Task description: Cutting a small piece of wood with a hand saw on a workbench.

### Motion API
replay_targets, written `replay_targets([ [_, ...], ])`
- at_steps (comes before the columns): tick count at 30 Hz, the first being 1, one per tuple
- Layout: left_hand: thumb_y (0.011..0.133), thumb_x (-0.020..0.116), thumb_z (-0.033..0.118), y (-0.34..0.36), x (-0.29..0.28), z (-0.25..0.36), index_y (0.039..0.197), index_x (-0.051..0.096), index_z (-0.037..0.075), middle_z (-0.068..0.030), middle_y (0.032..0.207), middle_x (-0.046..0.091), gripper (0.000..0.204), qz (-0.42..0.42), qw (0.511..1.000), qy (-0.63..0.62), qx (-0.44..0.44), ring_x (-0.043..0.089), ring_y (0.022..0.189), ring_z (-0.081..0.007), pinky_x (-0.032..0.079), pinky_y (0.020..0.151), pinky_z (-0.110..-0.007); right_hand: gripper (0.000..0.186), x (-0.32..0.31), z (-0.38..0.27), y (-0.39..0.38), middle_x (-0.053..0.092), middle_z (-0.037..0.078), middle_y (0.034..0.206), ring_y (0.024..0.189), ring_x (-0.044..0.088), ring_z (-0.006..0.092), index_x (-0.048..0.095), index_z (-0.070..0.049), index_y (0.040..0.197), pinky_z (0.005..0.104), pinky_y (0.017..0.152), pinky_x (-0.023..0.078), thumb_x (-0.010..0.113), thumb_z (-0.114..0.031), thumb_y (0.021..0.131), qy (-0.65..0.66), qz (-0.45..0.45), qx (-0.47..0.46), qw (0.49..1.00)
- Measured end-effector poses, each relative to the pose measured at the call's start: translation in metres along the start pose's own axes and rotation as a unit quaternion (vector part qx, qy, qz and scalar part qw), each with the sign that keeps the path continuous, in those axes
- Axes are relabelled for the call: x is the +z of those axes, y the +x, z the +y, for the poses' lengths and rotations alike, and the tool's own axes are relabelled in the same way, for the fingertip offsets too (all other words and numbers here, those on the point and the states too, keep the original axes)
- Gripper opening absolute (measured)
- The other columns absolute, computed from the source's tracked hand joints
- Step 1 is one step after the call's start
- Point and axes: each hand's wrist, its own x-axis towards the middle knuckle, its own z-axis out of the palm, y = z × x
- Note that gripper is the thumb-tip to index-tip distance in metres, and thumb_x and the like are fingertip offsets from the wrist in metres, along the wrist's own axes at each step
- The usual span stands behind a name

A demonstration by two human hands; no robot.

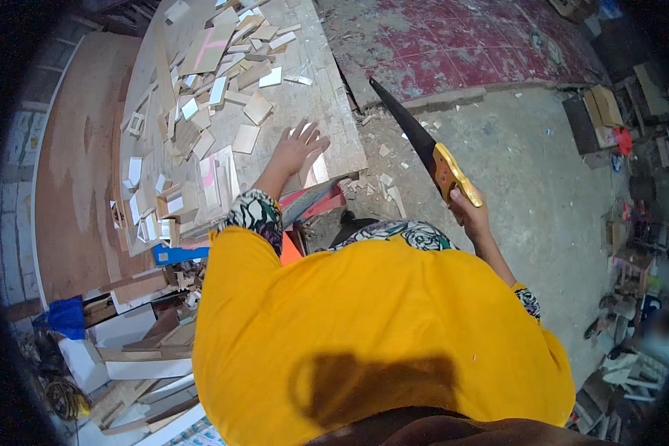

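Observation:
My left hand (296,149) lies with fingers spread on a pale wooden piece (314,169) at the right edge of the worktable (342,145). My right hand (468,212) grips the yellow handle of a handsaw (409,126), whose dark blade points up and away, off the table's right side over the floor. Small cut blocks (259,108), some white-faced, are scattered over the tabletop, along with a thin board (208,52) with a pink stripe.
A long plywood board (74,186) stands at far left, above piled offcuts (137,357). Concrete floor (528,171) with wood scraps lies at right, a raised red tiled floor (461,52) beyond. Boxes (602,108), stools and apparently a person (658,334), blurred, are at the right rim.

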Motion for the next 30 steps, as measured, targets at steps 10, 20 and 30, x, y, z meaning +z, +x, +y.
replay_targets([
  [10, 0.073, 0.063, 0.026, 0.019, 0.006, -0.056, 0.124, 0.046, 0.015, -0.0084, 0.135, 0.039, 0.054, -0.041, 0.984, -0.005, 0.175, 0.03, 0.13, -0.0306, 0.033, 0.099, -0.05, 0.022, 0.047, 0.013, -0.02, 0.051, -0.001, 0.068, 0.059, 0.049, 0.0091, 0.055, -0.005, 0.085, 0.0231, 0.053, 0.041, 0.066, -0.022, 0.077, 0.031, 0.057, -0.017, 0.998],
  [20, 0.064, 0.071, 0.045, 0.003, -0.003, -0.052, 0.106, 0.051, 0.002, -0.0154, 0.102, 0.054, 0.064, 0.083, 0.99, -0.117, -0.01, 0.052, 0.097, -0.0331, 0.042, 0.084, -0.044, 0.022, 0.085, 0.005, -0.026, 0.051, -0.001, 0.071, 0.063, 0.048, 0.0079, 0.056, -0.002, 0.089, 0.0229, 0.056, 0.04, 0.065, -0.019, 0.078, -0.016, 0.045, -0.041, 0.998],
  [30, 0.065, 0.071, 0.045, -0.009, 0.02, -0.022, 0.108, 0.053, 0.0, -0.0162, 0.104, 0.054, 0.065, 0.041, 0.978, -0.153, -0.137, 0.052, 0.099, -0.0325, 0.044, 0.082, -0.043, 0.024, 0.128, 0.007, -0.014, 0.054, 0.008, 0.074, 0.068, 0.049, 0.0155, 0.055, 0.002, 0.088, 0.0289, 0.064, 0.04, 0.065, -0.018, 0.079, -0.147, -0.095, -0.131, 0.976],
])
